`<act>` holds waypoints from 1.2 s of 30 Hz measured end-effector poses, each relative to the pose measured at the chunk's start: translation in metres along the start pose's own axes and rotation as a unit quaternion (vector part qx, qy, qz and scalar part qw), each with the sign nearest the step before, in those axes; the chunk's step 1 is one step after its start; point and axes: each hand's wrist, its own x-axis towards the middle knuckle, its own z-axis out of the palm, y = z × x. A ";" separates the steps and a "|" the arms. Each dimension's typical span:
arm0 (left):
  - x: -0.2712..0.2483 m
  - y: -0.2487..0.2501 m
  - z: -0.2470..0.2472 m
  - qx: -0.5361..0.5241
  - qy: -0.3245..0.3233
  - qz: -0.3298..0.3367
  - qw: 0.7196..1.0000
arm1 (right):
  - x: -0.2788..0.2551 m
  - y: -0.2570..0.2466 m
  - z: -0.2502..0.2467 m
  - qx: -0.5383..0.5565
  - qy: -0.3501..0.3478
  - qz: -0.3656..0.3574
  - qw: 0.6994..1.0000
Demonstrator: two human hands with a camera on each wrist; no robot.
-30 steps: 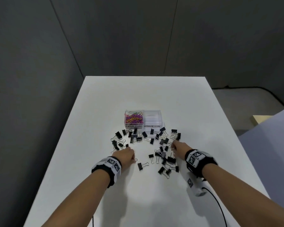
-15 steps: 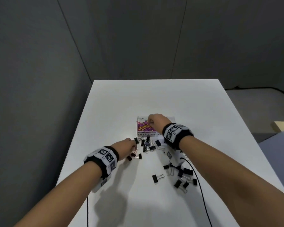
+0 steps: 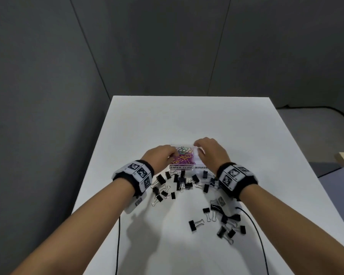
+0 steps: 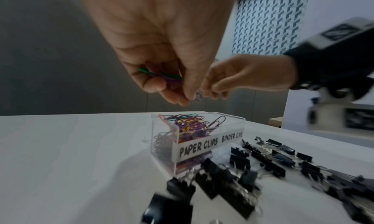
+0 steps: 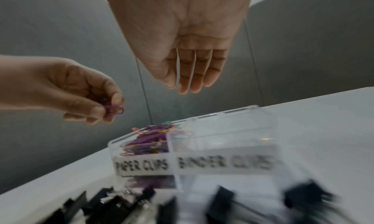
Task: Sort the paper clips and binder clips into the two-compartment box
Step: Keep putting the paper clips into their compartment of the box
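Several coloured paper clips point(image 4: 161, 76) are pinched between the thumb and curled fingers of the left hand point(image 3: 160, 157), which has been brought up from the scattered pile and is now held just above the paper-clip compartment of the clear two-compartment box point(image 3: 187, 167). The right hand point(image 3: 211, 153), seen half a second ago reaching over that same compartment, is now held at about 3 o'clock of the left hand, above the binder-clip side, with its fingers straight and nothing gripped. One delivery is judged finished and a second about to be released. The paper-clip compartment is already heaped with coloured clips point(image 4: 188, 125), while the binder-clip compartment point(image 5: 226, 141) appears empty. Black binder clips point(image 3: 182, 182) are left strewn on the white counter point(image 3: 187, 120) from 6 to 4 o'clock of the box, so that half of the sorting is judged not yet begun.
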 end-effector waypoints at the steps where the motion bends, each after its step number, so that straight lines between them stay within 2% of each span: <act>1: 0.007 0.004 0.000 0.006 0.005 0.009 1.000 | -0.008 0.012 -0.003 0.001 0.001 0.019 1.000; 9: 0.045 0.023 0.010 0.109 -0.019 0.037 0.993 | -0.069 0.082 0.003 -0.027 -0.056 0.126 0.990; 13: 0.040 0.018 0.009 0.107 0.030 0.069 0.991 | -0.079 0.100 0.006 -0.055 -0.093 0.170 0.979; 16: 0.023 0.005 0.006 0.059 0.089 0.026 0.994 | -0.082 0.104 0.008 -0.064 -0.126 0.205 0.968; 18: 0.006 -0.008 0.012 0.045 0.109 -0.048 0.992 | -0.084 0.102 0.010 -0.061 -0.150 0.229 0.960; 19: -0.004 -0.015 0.018 0.038 0.099 -0.095 0.990 | -0.085 0.099 0.012 -0.055 -0.161 0.238 0.956; 21: -0.025 -0.025 0.036 0.024 0.034 -0.183 0.982 | -0.087 0.091 0.016 -0.038 -0.181 0.245 0.952; 23: -0.043 -0.027 0.056 0.009 -0.031 -0.226 0.974 | -0.089 0.082 0.020 -0.026 -0.194 0.239 0.951; 30: -0.063 0.016 0.091 -0.090 -0.068 -0.203 0.973 | -0.095 0.048 0.036 0.027 -0.205 0.183 0.961; 33: -0.068 0.023 0.089 -0.073 -0.060 -0.204 0.974 | -0.102 0.048 0.021 0.009 -0.224 0.159 0.961; 36: -0.080 0.022 0.087 -0.030 -0.075 -0.199 0.977 | -0.127 0.055 0.007 -0.046 -0.287 0.142 0.946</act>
